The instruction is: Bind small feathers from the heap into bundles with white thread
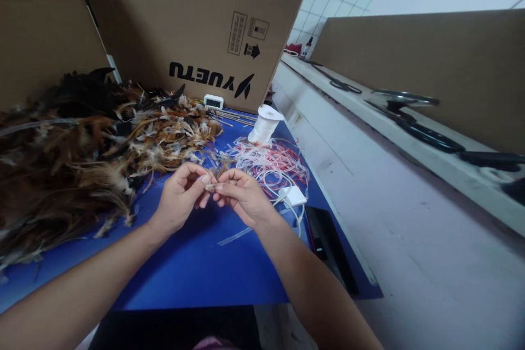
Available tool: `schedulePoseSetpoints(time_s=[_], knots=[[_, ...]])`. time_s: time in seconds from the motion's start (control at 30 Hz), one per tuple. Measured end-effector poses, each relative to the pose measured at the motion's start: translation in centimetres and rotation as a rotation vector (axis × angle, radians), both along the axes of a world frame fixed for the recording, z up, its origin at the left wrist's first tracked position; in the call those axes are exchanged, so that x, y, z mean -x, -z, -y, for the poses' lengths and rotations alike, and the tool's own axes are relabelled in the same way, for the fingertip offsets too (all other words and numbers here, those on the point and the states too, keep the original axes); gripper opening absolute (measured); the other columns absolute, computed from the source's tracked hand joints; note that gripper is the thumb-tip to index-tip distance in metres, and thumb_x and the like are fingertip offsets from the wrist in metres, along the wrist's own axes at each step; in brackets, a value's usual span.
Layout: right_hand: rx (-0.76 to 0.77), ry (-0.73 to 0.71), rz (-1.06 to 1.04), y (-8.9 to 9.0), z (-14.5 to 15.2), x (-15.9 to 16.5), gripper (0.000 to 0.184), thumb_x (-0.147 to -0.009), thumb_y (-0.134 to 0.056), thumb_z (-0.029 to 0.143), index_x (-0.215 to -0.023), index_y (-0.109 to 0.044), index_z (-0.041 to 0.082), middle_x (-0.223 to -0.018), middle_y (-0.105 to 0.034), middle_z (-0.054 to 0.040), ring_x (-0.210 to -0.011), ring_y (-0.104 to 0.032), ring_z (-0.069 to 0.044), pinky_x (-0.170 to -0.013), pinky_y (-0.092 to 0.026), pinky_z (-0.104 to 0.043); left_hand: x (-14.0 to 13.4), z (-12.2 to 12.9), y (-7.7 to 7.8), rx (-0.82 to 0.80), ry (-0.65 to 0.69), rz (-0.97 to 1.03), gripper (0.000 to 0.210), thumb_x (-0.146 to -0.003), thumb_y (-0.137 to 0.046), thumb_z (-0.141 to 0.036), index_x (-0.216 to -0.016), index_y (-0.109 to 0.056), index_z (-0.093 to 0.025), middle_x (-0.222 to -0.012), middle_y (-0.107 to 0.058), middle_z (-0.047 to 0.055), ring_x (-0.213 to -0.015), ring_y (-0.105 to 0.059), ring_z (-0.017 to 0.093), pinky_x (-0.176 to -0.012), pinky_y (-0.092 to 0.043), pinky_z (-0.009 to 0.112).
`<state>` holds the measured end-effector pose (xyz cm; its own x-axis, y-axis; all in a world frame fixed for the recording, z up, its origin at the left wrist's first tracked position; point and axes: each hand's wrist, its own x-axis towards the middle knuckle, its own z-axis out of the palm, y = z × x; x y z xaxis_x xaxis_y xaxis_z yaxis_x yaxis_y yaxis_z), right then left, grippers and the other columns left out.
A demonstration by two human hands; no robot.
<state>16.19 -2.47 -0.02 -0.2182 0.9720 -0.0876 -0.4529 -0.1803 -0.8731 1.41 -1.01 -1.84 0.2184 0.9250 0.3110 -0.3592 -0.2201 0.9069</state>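
Note:
Above the blue tabletop (197, 273), my two hands meet and pinch a small brownish feather tuft (210, 188) between them. My left hand (180, 194) is closed, its thumb and fingertips on the pale quill end. Fingers bent in a pinch, my right hand (243, 194) grips the same tuft from the right. Wispy brown feather strands show just above the fingertips. What exactly lies between the fingers is partly hidden. A large pile of brown, black and cream feathers (82, 153) spreads to the left of my left hand.
Beyond my right hand lie tangled white and red strings (273, 161), a white spool (266, 124) and a white adapter (292, 196) with cable. A small digital clock (214, 101) stands before a large cardboard box (197, 22). A black device (330, 249) lies near the right edge. Scissors (344, 86) rest on the ledge.

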Motion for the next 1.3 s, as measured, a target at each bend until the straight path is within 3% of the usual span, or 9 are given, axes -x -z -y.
schedulePoseSetpoints(time_s=[0.4, 0.77, 0.93, 1.3], knots=[[0.001, -0.010, 0.020, -0.2, 0.2, -0.1, 0.031, -0.056, -0.084, 0.022, -0.073, -0.059, 0.016, -0.059, -0.067, 0.0027, -0.052, -0.063, -0.010, -0.046, -0.047, -0.017, 0.0, 0.0, -0.2, 0.046, 0.044, 0.034, 0.013, -0.084, -0.065, -0.024, -0.082, -0.054, -0.017, -0.075, -0.065, -0.001, -0.039, -0.049, 0.004, -0.036, -0.034, 0.015], [-0.284, 0.154, 0.426, -1.4, 0.5, -1.2, 0.025, -0.064, -0.080, 0.031, -0.072, -0.060, 0.018, -0.062, -0.063, 0.0023, -0.058, -0.060, -0.011, -0.051, -0.050, -0.023, 0.1, -0.2, -0.6, 0.037, 0.128, 0.021, 0.012, -0.087, -0.062, -0.023, -0.082, -0.053, -0.017, -0.072, -0.062, -0.002, -0.045, -0.049, 0.004, -0.044, -0.039, 0.018], [-0.409, 0.192, 0.494, -1.5, 0.6, -1.6, 0.015, -0.070, -0.075, 0.024, -0.076, -0.062, 0.020, -0.069, -0.062, 0.0025, -0.060, -0.057, -0.010, -0.060, -0.050, -0.026, 0.3, -0.3, -0.5, 0.049, 0.154, -0.003, 0.013, -0.085, -0.065, -0.024, -0.081, -0.055, -0.016, -0.068, -0.060, -0.002, -0.046, -0.049, 0.005, -0.045, -0.040, 0.018], [-0.504, 0.186, 0.586, -1.7, 0.8, -2.1, 0.010, -0.076, -0.071, 0.019, -0.080, -0.062, 0.021, -0.075, -0.064, 0.0008, -0.069, -0.059, -0.013, -0.068, -0.050, -0.029, 0.5, -0.2, -0.7, 0.124, 0.250, -0.029, 0.017, -0.083, -0.068, -0.025, -0.086, -0.052, -0.018, -0.067, -0.059, -0.003, -0.046, -0.049, 0.005, -0.043, -0.039, 0.016]])
